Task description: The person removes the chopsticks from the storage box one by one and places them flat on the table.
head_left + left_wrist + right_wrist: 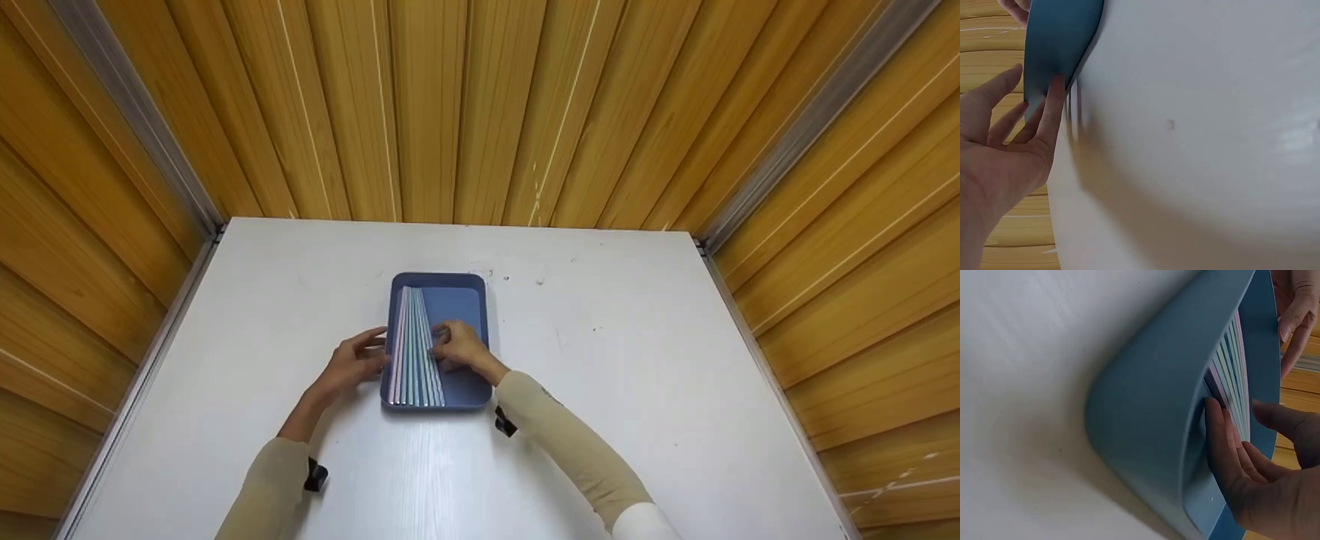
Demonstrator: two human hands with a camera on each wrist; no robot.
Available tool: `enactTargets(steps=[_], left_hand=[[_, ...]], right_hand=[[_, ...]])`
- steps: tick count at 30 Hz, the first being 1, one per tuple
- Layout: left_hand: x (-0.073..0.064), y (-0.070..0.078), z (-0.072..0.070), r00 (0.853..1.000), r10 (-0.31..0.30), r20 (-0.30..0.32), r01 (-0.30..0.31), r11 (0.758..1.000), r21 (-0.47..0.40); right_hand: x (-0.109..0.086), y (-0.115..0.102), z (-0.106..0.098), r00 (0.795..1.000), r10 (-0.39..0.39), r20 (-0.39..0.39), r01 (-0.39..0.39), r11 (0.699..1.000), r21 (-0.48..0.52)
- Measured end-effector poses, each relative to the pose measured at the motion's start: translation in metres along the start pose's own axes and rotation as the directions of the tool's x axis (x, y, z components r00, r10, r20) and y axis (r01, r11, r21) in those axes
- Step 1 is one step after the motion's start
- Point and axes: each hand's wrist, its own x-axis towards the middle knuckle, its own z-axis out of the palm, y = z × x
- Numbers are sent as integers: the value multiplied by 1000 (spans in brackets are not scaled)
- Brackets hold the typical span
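A blue rectangular tray (459, 300) holds a row of several slender, chopstick-like sticks (409, 337) in pink, green and lilac pastels. They lie lengthwise along its left side, bunched closer at the far end than at the near end. My left hand (352, 367) is at the tray's left wall, fingers spread and loosely bent; in the left wrist view its fingertips (1057, 81) touch the outside of that wall. Inside the tray, my right hand (460, 346) rests its fingers against the right edge of the row. The right wrist view shows its thumb (1275, 417) apart from the extended fingers.
The tray stands on a white table (600, 360) with small dark specks beyond and right of it. Wood-patterned panels (427, 112) rise behind the table and at both sides, with grey metal strips (795, 120) at the corners.
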Motion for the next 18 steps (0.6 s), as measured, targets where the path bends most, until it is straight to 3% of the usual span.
enactTargets(steps=[4, 11, 18], left_hand=[[-1, 0, 2, 1000, -11, -10, 11, 1000, 7], [-4, 0, 3, 999, -32, 8, 32, 999, 26], [-3, 0, 0, 999, -48, 1, 48, 998, 40]], right_hand=[[7, 1, 3, 999, 31, -12, -31, 999, -10], [18, -4, 2, 996, 87, 18, -83, 983, -164], [27, -8, -4, 984, 172, 39, -161, 969, -186]])
